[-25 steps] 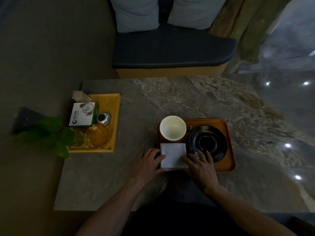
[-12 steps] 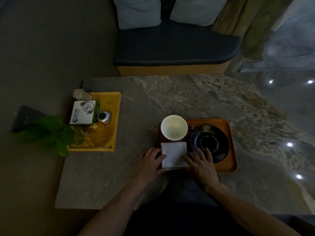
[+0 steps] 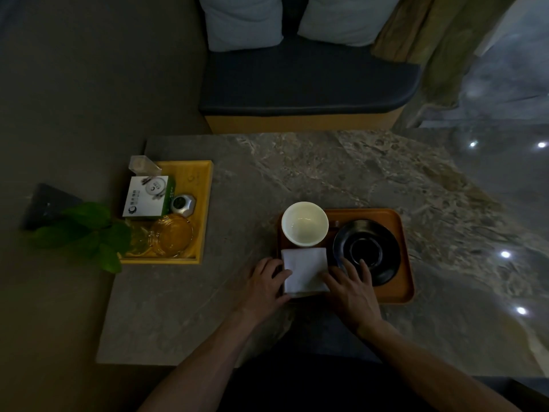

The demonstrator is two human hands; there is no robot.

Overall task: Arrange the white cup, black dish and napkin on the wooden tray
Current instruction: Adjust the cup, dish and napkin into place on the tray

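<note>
head view: i square up the folded white napkin (image 3: 304, 270).
left hand (image 3: 263, 288) and right hand (image 3: 352, 289) lie spread flat, fingertips pinning its sides on the orange wooden tray (image 3: 405, 263), beside white ceramic cup (image 3: 305, 223) and round black dish (image 3: 367, 251).

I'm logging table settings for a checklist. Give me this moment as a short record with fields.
tray: wooden tray on the marble table
cup: white cup, upright, far left of tray
dish: black dish, right of cup
napkin: folded napkin, near left of tray
left hand: fingers at napkin's left edge
right hand: fingers at napkin's right edge, over dish rim
</note>
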